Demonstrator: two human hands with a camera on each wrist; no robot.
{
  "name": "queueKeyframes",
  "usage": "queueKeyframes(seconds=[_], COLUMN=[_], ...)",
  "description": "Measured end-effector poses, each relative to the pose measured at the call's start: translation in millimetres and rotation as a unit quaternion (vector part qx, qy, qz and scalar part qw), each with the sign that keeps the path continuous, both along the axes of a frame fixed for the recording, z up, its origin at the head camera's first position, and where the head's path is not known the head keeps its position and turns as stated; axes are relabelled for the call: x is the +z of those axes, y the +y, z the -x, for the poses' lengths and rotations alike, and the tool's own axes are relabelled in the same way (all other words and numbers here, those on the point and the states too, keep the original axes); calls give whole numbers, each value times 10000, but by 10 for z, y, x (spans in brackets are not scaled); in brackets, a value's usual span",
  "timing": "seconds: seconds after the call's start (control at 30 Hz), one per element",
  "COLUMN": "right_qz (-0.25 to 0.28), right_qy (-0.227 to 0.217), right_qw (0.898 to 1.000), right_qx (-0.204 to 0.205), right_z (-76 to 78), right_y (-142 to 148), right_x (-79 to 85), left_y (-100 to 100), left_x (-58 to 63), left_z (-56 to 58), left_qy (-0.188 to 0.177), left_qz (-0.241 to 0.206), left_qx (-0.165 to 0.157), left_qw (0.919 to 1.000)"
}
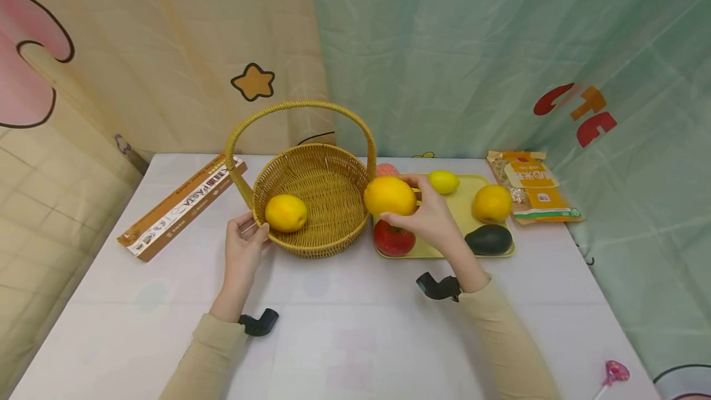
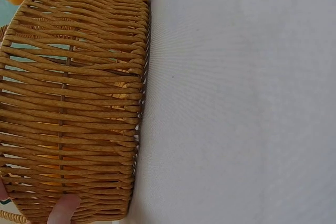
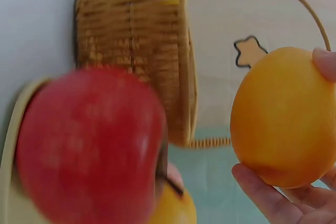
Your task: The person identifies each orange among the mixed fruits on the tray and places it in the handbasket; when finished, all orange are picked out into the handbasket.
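Note:
My right hand point(image 1: 424, 212) holds a plump, smooth yellow-orange fruit point(image 1: 390, 197) between thumb and fingers, above the left part of the tray and close to the basket's right rim. In the right wrist view, the held fruit point(image 3: 283, 118) is raised beside the basket. My left hand point(image 1: 244, 244) grips the near left side of the woven basket point(image 1: 333, 215), which has a tall arched handle. A thumb point(image 2: 64, 208) lies against the weave in the left wrist view. Inside the basket, at its left, rests another yellow fruit point(image 1: 286, 213).
A pale yellow tray point(image 1: 458, 218) carries a red apple point(image 1: 394, 238), a lemon point(image 1: 443, 182), a yellow-orange fruit point(image 1: 492, 204), an avocado point(image 1: 489, 240) and a pinkish fruit point(image 1: 387, 170). Outside it lie a pasta box point(image 1: 183, 207), a food packet point(image 1: 533, 187) and a lollipop point(image 1: 615, 372).

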State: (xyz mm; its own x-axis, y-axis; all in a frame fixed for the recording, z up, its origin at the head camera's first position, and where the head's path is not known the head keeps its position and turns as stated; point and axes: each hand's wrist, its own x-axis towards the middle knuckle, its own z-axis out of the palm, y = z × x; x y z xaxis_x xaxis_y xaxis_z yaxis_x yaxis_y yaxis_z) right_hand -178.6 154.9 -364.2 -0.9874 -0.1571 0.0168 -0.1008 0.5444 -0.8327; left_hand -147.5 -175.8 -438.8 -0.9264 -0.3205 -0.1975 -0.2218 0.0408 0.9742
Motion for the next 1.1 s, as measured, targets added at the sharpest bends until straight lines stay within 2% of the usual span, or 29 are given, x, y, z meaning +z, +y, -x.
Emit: queueKeyframes(seconds=[0.23,0.5,0.73,0.9,1.1], right_qz=[318,169,-612,-1032,-1291], right_qy=[-173,-313,-55,-163,-351], right_qw=[9982,9948,9871,9790,9735], right_qx=[479,958,1478,1748,1853], right_z=[53,138,202,204,230], right_y=[-442,-811,-1068,-1160,-1230], right_x=[-110,-308,-383,-381,-367], left_y=[-8,-6,-6,-5,-9], left_x=[-13,-25,-15,-14,-18], left_z=[4,19,5,8,16], left_qy=[-17,15,17,8,-4], left_qz=[-34,-74,-78,-106,-124], left_qx=[6,26,56,-4,43], left_qw=[10000,10000,10000,9999,9999])
